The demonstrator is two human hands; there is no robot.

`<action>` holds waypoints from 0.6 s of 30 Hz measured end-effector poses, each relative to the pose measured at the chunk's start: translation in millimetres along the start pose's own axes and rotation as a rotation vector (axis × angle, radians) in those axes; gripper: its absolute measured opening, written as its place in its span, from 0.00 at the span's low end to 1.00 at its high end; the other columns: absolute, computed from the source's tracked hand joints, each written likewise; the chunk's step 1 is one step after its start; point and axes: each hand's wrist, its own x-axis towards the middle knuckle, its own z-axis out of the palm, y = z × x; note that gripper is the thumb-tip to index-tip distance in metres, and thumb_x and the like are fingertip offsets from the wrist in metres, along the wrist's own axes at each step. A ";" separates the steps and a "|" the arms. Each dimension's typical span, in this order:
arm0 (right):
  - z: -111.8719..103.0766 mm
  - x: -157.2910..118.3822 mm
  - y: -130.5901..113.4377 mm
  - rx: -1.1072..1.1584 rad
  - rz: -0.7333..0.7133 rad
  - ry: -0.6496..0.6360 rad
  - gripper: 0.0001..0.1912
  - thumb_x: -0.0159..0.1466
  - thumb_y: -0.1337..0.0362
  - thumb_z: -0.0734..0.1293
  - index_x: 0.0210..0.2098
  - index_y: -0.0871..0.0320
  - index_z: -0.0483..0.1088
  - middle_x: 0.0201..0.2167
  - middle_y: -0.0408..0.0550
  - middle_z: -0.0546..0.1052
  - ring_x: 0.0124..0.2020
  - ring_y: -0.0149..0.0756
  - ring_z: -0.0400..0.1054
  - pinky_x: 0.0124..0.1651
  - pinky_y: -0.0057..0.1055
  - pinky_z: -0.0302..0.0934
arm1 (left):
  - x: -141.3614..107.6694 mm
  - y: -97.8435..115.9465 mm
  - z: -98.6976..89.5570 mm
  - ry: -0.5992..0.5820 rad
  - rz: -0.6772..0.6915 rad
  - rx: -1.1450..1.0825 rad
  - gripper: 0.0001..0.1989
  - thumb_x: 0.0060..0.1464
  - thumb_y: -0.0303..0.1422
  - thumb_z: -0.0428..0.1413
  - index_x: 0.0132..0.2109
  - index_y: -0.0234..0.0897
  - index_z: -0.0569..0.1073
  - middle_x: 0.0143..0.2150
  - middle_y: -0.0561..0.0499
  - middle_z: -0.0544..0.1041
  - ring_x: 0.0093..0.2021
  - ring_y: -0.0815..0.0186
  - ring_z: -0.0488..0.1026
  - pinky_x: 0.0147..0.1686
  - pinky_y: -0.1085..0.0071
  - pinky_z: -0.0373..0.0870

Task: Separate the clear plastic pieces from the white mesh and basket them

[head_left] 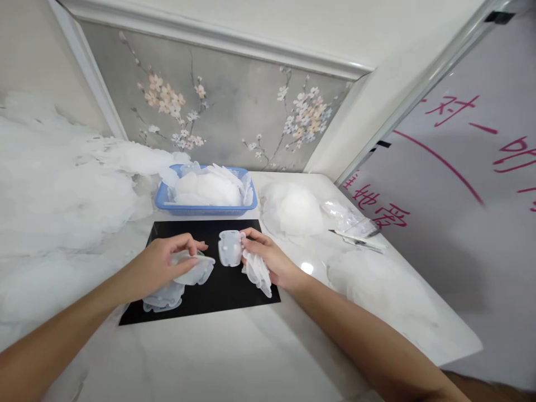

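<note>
1. In the head view, the left hand (162,259) and the right hand (273,255) are apart, both over a black mat (220,296) on a pale marbled table (201,360).
2. The left hand pinches a translucent white piece (200,272) between thumb and fingers; its notched edge points toward the middle of the mat.
3. Just below that hand, a small stack of similar pieces (163,300) lies on the near left part of the mat.
4. The right hand grips a fanned bunch of pieces (258,273), which hangs below its fingers toward the mat's right edge.
5. The fingertips of the same hand also hold a single rounded piece (230,249) by its right side; whether this piece touches the mat, I cannot tell.
6. Behind the mat, a blue basket (205,211) is heaped with more white pieces (207,188), some standing against its walls.
7. To the left, a large pale heap (54,184) covers much of the table; its details are blurred.
8. Right of the basket sit a rounded white mound (295,209), a clear crinkled packet (347,218) and a slim, pale object (362,241).
9. A floral panel (238,100) stands behind, and a whiteboard (435,268) with red writing stands at right.
</note>
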 end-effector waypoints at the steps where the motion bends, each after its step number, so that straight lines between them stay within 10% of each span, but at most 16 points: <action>1: -0.3 0.5 0.4 -0.031 -0.038 0.008 0.22 0.55 0.47 0.76 0.35 0.56 0.68 0.22 0.36 0.68 0.20 0.26 0.60 0.22 0.24 0.54 | 0.1 1.2 -0.2 0.020 -0.046 -0.102 0.15 0.55 0.47 0.59 0.32 0.42 0.68 0.42 0.47 0.83 0.44 0.54 0.79 0.41 0.62 0.74; 4: -0.9 0.2 1.1 -0.196 -0.159 0.031 0.25 0.56 0.43 0.74 0.27 0.56 0.62 0.20 0.36 0.63 0.20 0.26 0.55 0.23 0.25 0.49 | 0.5 4.1 1.5 0.037 -0.202 -0.431 0.17 0.54 0.49 0.61 0.36 0.42 0.68 0.28 0.54 0.77 0.26 0.64 0.74 0.25 0.71 0.68; 9: 0.5 -6.1 0.6 -0.527 -0.269 0.083 0.24 0.59 0.56 0.73 0.23 0.55 0.53 0.21 0.37 0.62 0.23 0.28 0.54 0.28 0.28 0.50 | 0.5 8.1 5.9 -0.049 -0.266 -0.886 0.17 0.57 0.47 0.60 0.44 0.40 0.76 0.41 0.45 0.81 0.41 0.56 0.79 0.39 0.64 0.77; 13: 1.1 -9.0 3.3 -0.856 -0.561 0.056 0.07 0.60 0.68 0.68 0.35 0.54 0.64 0.35 0.44 0.68 0.32 0.33 0.63 0.37 0.33 0.60 | -0.3 8.3 7.4 -0.138 -0.291 -1.021 0.21 0.60 0.50 0.56 0.49 0.37 0.76 0.48 0.40 0.82 0.45 0.54 0.79 0.41 0.62 0.78; 18: 3.4 -10.1 10.6 -0.980 -0.765 -0.066 0.21 0.62 0.73 0.64 0.53 0.51 0.64 0.46 0.48 0.68 0.31 0.30 0.64 0.37 0.33 0.66 | -2.2 11.0 8.2 -0.175 -0.290 -1.038 0.23 0.62 0.51 0.53 0.50 0.37 0.76 0.47 0.40 0.82 0.45 0.52 0.79 0.46 0.59 0.77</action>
